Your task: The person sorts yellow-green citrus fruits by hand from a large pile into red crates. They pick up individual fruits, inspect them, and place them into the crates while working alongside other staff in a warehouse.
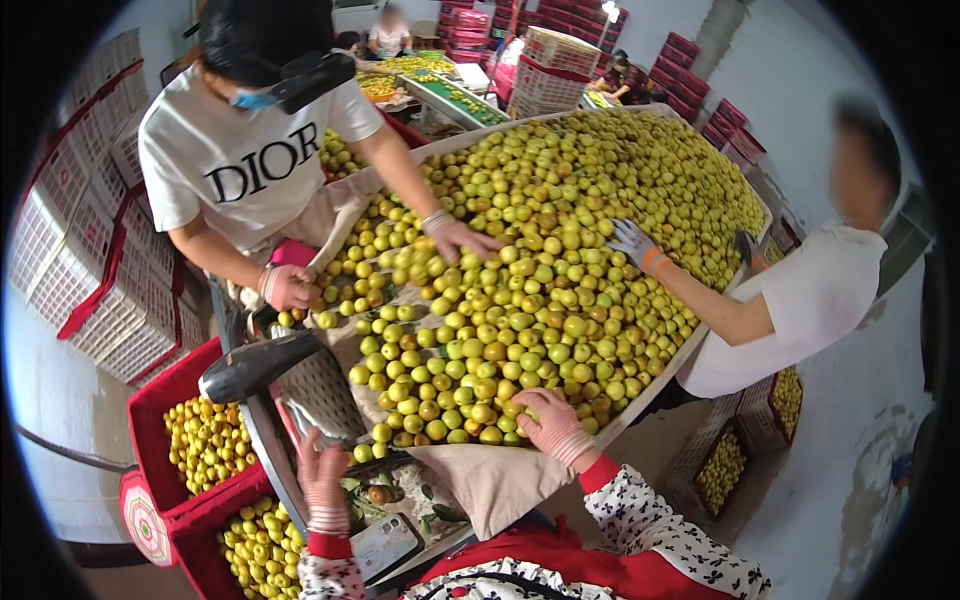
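Observation:
A large heap of yellow-green, brown-patched fruit point(540, 270), apparently jujubes, covers a cloth-lined sorting table point(491, 480) before me. My right hand point(555, 429), in a pink striped glove, lies at the heap's near edge. Its fingers curl over fruit there, and whether it grips one is hidden. My left hand point(322, 480), gloved alike, is raised over the table's left corner with fingers apart and nothing visible in it. Just beyond it is a perforated chute point(319, 394) beside a dark rounded machine part point(259, 367). A phone point(385, 547) lies close to my left wrist, near leaves and debris.
Red-lined crates point(191, 502) of fruit stand low on the left. Opposite, a masked co-worker point(247, 165) has both gloved hands among the fruit. Another person point(795, 307) reaches in from the right. Stacked white crates point(105, 225) rise at left; a conveyor point(457, 101) runs behind.

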{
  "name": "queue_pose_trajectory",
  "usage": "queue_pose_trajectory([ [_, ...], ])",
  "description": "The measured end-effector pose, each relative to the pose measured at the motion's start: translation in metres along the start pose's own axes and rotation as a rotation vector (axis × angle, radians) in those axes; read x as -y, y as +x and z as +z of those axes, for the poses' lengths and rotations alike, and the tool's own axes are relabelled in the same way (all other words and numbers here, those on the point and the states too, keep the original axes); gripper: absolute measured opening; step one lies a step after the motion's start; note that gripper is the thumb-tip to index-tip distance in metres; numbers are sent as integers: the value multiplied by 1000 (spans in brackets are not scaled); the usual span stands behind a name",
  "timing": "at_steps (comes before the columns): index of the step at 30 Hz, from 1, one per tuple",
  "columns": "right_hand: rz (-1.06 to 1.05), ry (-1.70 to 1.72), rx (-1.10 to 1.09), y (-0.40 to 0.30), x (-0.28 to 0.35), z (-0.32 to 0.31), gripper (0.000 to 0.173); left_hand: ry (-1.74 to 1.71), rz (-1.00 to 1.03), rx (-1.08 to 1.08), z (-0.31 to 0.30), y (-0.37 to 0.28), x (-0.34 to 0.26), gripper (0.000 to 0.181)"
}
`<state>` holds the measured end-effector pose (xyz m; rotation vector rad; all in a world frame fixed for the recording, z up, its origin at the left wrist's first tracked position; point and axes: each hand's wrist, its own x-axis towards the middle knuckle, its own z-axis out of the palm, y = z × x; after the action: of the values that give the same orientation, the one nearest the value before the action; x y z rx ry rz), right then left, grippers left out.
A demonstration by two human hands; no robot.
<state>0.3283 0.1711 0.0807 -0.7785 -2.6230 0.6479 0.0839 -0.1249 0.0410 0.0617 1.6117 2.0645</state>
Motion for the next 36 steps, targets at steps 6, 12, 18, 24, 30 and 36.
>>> queue_pose_trajectory([
  [6,191,-38,220,-20,-63,-12,29,1042,613,544,145,-11,32,56],
  [12,79,-7,303,-17,-67,-11,37,1477,722,583,212,16,88,62],
  [18,-82,218,451,21,-75,-33,30,1588,543,248,181,40,92,62],
  [24,-390,-10,208,140,-65,-37,23,1596,436,-127,153,33,89,52],
  [30,-341,-551,296,257,-55,46,22,1349,568,-179,159,31,90,41],
  [36,-230,-656,466,275,-23,68,30,1285,644,-213,152,30,92,33],
])
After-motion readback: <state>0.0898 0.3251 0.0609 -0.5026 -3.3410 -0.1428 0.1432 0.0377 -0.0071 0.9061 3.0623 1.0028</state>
